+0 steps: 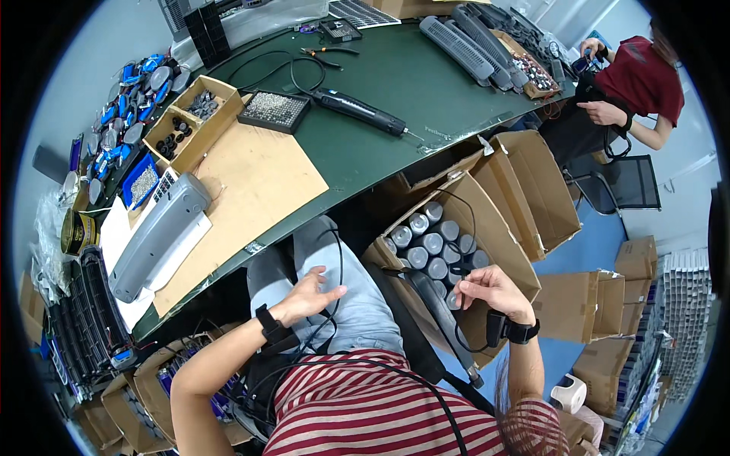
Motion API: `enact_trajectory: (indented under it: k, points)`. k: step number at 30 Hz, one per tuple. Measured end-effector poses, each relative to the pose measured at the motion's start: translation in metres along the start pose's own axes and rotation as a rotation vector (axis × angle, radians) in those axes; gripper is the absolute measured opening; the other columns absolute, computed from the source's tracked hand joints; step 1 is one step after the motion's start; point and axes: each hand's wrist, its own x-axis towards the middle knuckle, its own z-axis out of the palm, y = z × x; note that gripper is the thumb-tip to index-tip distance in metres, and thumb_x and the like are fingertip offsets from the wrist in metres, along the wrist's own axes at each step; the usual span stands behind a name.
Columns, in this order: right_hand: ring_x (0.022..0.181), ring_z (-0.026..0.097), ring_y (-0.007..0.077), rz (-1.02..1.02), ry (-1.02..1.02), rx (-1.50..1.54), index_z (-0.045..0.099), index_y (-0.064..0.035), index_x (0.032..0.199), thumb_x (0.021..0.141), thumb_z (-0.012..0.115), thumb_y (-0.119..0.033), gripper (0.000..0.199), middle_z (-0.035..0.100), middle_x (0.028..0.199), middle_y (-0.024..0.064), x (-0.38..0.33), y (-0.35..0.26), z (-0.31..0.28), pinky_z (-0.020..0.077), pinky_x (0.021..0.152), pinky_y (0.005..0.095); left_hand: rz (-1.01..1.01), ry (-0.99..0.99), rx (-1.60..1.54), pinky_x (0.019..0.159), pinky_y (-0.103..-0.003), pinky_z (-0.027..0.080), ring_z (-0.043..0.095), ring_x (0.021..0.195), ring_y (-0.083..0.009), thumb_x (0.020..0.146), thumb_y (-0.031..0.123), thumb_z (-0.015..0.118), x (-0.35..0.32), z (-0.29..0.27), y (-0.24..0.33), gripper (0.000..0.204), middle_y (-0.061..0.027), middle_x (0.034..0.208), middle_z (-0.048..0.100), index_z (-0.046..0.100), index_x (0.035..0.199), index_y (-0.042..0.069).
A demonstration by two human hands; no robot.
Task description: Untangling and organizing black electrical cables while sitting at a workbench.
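Over my lap, my left hand [310, 296] is held with its fingers spread and nothing in it; a thin black cord hangs close beside it. My right hand [493, 292] is closed, thumb against fingers, on a thin black cable [461, 269] that loops above and below it. This hand is above the near edge of an open cardboard box [498, 251] packed with several grey-capped cylinders [432, 243]. On the table, a long grey plastic housing [156, 239] lies on white paper, away from both hands.
The green table [365, 159] carries an electric screwdriver [357, 110], a tray of small metal parts [274, 112], a divided parts box [220, 91] and pliers [327, 52]. A chair armrest [437, 315] stands beside the carton. Another person [639, 83] is at the far right, near more cartons [532, 182].
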Motion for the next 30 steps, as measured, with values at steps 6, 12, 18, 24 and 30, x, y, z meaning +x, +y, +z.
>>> enact_trajectory:
  k: [6,12,18,24,30]
  points:
    - [0.068,0.063,0.0097,0.081,-0.044,-0.289,0.068,0.0036,0.084,0.093,0.06,-0.02,0.026,0.068,0.073,0.0061,0.006,0.008,0.011,0.0516,0.062,0.0242,-0.097,-0.448,-0.382,0.063,-0.021,0.046,0.053,0.067,-0.0088,0.094,0.016,0.059,0.006,0.035,-0.002,0.057,-0.007,0.089,0.061,0.033,0.138,-0.008]
    - [0.058,0.058,0.0336,-0.062,0.239,-1.484,0.061,0.0016,0.07,0.071,0.071,-0.011,0.016,0.058,0.061,0.0109,0.033,-0.003,0.038,0.0519,0.058,0.0385,0.315,-0.427,-0.386,0.065,-0.021,0.045,0.051,0.064,-0.0064,0.1,0.011,0.044,-0.06,-0.017,0.069,0.032,0.0009,0.076,0.052,0.049,0.13,0.0]
    - [0.121,0.045,0.035,-0.885,0.17,-0.661,0.041,-0.0028,0.133,0.071,0.076,-0.011,0.072,0.043,0.133,0.0189,0.091,-0.077,0.126,0.0403,0.098,0.0396,0.446,-0.402,-0.404,0.056,-0.02,0.039,0.046,0.057,-0.0051,0.101,0.023,0.045,-0.123,-0.074,0.112,0.035,0.0028,0.067,0.048,0.055,0.123,-0.002]
    - [0.12,0.049,0.0282,-0.89,-0.272,-0.436,0.037,-0.0023,0.137,0.079,0.074,-0.017,0.07,0.05,0.129,0.0148,0.144,-0.078,0.177,0.0395,0.1,0.0394,0.489,-0.198,-0.368,0.051,-0.019,0.034,0.042,0.055,-0.004,0.099,0.029,0.05,-0.175,-0.103,0.117,0.038,0.0038,0.063,0.047,0.061,0.115,-0.003]
    - [0.096,0.059,0.0167,-0.802,-0.491,-0.341,0.049,-0.0041,0.125,0.08,0.074,-0.015,0.053,0.062,0.105,0.0068,0.14,-0.098,0.2,0.0461,0.088,0.031,0.524,0.295,-0.224,0.048,-0.019,0.035,0.041,0.049,-0.0039,0.101,0.026,0.045,-0.207,-0.135,0.083,0.035,0.0043,0.057,0.043,0.061,0.116,-0.002]
